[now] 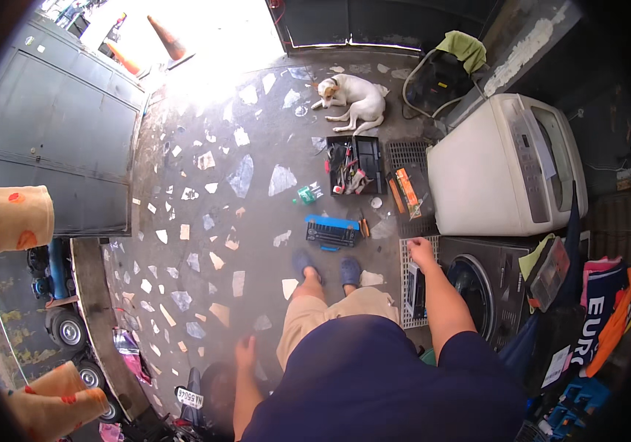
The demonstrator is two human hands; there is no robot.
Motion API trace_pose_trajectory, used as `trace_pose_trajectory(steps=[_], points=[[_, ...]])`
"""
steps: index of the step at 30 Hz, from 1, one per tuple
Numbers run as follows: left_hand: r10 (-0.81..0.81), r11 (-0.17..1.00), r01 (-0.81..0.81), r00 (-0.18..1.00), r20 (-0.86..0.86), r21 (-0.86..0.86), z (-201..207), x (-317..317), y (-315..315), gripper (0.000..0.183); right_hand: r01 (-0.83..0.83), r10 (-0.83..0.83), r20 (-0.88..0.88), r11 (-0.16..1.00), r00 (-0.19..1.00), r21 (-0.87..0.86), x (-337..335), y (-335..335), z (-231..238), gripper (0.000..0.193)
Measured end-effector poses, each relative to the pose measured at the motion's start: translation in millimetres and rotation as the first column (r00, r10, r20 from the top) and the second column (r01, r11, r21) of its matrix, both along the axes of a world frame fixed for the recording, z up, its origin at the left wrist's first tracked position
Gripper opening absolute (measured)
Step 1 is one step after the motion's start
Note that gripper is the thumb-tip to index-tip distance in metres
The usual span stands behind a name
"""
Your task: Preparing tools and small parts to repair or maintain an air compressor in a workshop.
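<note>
My right hand (421, 252) is closed above a white plastic grid (404, 321), next to the front-loading washing machine. A dark, flat case (415, 291) shows just below the fingers; whether the hand grips it I cannot tell. Low at my left side hangs my left hand (245, 355), its fingers loosely apart and nothing in them. In front of my feet stands a small blue-and-black toolbox (332, 231), with an orange-handled tool (364, 227) beside it. Farther off lies an opened black toolbox (367, 163) full of hand tools.
A white dog (359, 97) lies beyond the toolboxes. To the right stand a white top-loading washer (477, 166) and a dark front-loading washer (471, 291). An orange box (407, 193) and a green plastic bottle (306, 194) lie nearby. A parked motorcycle (191, 401) is at lower left.
</note>
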State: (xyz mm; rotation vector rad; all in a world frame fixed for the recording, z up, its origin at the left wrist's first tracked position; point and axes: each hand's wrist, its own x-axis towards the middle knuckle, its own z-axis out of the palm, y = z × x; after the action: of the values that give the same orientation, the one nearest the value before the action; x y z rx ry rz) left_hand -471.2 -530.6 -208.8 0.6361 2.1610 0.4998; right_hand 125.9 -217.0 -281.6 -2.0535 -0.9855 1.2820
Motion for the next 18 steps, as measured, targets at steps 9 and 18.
trace_pose_trajectory(steps=[9, 18], points=[[-0.207, 0.956, 0.221, 0.974, 0.088, -0.192, 15.3, 31.3, 28.9, 0.042, -0.204, 0.255, 0.111, 0.918, 0.961, -0.341, -71.2, -31.0, -16.8, 0.031], [-0.169, 0.964, 0.216, 0.948, 0.269, -0.154, -6.7, -153.2, 106.3, 0.041, -0.140, 0.225, 0.211, 0.925, 0.951, -0.353, -195.7, 49.4, 41.8, 0.033]])
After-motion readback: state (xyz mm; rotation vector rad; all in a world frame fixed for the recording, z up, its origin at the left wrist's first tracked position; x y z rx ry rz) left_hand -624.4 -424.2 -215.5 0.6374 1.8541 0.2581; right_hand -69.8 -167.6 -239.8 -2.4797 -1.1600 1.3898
